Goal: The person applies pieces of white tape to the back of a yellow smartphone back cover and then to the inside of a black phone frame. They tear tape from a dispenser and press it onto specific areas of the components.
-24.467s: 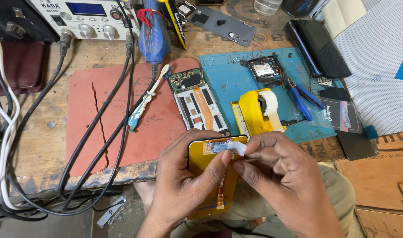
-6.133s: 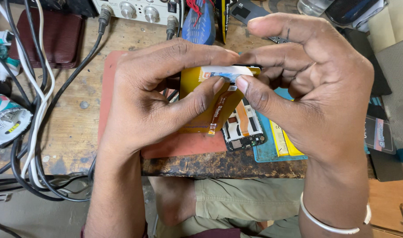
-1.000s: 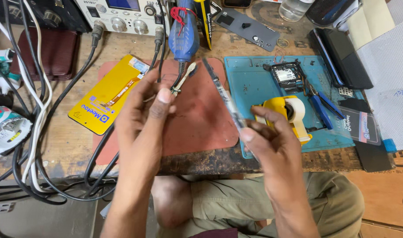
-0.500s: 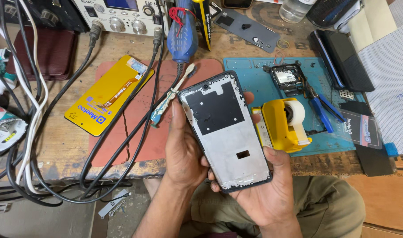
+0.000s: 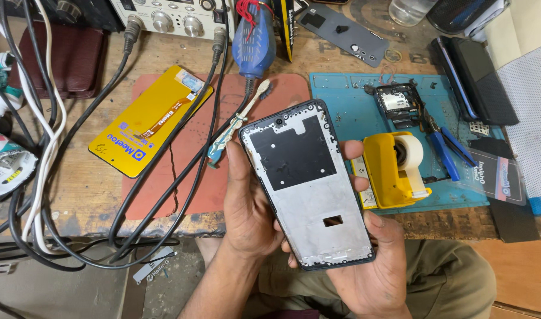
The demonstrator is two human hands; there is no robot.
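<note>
A bare grey metal phone frame [image 5: 310,186], flat and rectangular with a black patch and a small cutout, is held over the bench edge. It is gripped along its left edge by the left hand [image 5: 249,204], fingers curled behind, and cupped underneath by the right hand [image 5: 368,269], thumb pressed on its lower right edge. Compared with half a second earlier, the frame is barely shifted. A glossy yellow tape dispenser [image 5: 393,168] is seen just beyond the right fingertips, on a blue rubber mat [image 5: 347,112].

A yellow replacement screen [image 5: 149,121] lies on the red mat [image 5: 193,177] toward the desk's [image 5: 87,189] left side. On the blue mat [image 5: 347,112] at the right sit a yellow tape dispenser [image 5: 394,168], blue-handled pliers [image 5: 447,150] and a small circuit board [image 5: 397,101]. Black cables [image 5: 158,171] cross the front edge.
</note>
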